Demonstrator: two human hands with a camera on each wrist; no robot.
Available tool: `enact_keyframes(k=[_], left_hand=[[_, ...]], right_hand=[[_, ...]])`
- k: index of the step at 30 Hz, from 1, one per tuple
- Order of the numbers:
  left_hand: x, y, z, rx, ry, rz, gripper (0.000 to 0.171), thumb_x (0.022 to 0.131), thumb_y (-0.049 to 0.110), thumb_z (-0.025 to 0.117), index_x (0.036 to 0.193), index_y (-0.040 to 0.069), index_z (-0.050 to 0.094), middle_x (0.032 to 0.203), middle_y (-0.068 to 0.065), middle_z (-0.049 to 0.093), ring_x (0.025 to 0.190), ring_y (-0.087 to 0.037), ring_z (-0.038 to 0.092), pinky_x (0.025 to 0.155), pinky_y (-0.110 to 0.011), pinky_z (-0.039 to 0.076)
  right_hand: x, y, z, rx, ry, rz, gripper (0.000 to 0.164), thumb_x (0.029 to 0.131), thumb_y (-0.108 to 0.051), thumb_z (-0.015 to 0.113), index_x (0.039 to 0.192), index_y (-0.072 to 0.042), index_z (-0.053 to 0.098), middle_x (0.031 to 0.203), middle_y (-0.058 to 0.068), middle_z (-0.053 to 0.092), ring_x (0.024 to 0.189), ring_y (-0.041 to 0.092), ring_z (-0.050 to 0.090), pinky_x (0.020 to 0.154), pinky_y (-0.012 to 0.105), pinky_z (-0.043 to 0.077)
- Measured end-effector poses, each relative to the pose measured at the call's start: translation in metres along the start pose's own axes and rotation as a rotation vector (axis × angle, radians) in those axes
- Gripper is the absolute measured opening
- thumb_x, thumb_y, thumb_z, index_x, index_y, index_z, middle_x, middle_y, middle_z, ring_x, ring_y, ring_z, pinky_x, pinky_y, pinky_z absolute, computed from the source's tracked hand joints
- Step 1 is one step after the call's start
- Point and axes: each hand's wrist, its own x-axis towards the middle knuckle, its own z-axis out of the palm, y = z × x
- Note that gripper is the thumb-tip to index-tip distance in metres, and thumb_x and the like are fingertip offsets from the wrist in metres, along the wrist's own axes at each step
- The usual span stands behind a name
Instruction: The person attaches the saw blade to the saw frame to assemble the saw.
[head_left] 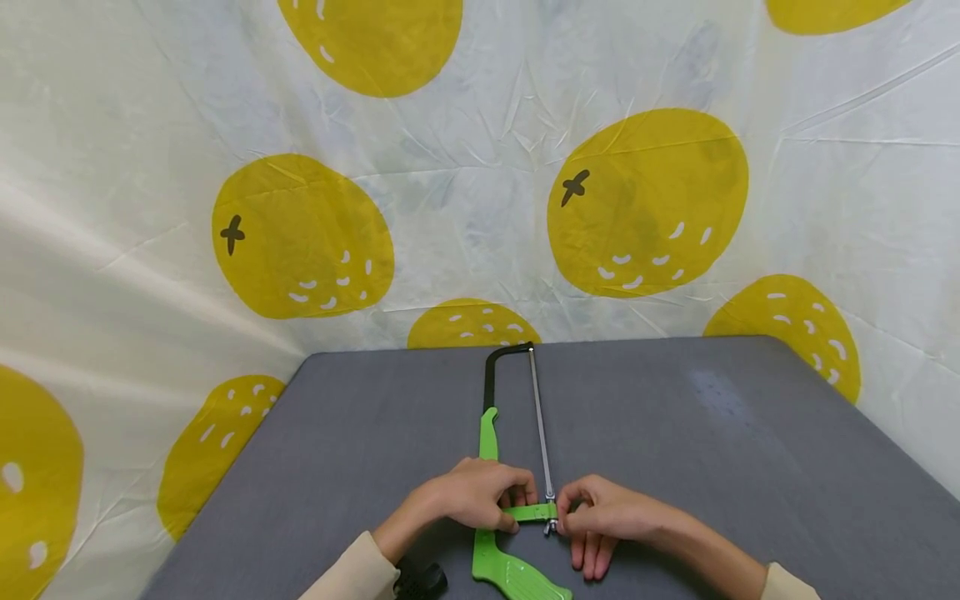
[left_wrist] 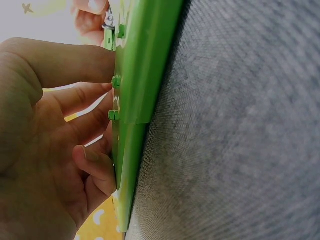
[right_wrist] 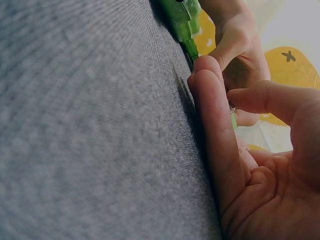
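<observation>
A hacksaw with a green handle and a black bow lies flat on the grey table, grip toward me. Its silver blade runs along the right side. My left hand grips the green frame where the short crossbar branches off; the left wrist view shows thumb and fingers against the green body. At the crossbar's outer end, my right hand pinches the small metal wing nut at the blade's near end. In the right wrist view, the fingers mostly hide that fitting.
The grey table stretches out around the saw, with a pale patch at the right. Behind it hangs a white cloth with yellow fruit prints. A dark object sits by the left sleeve.
</observation>
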Motion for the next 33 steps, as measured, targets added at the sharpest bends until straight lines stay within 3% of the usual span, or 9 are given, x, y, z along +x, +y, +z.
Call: enact_keyframes(k=[33], left_hand=[[0.0001,0.0004,-0.0014,0.001,-0.005,-0.005,0.025,0.089,0.023,0.081,0.107,0.034,0.067,0.089,0.023,0.066,0.077,0.009,0.059,0.070,-0.018,0.047]], right_hand=[[-0.0001,-0.0014,0.0003,-0.011,0.030,0.012,0.010,0.096,-0.009,0.058,0.099,0.000,0.061,0.069,0.006,0.071,0.055,0.010,0.071,0.050,0.026,0.057]])
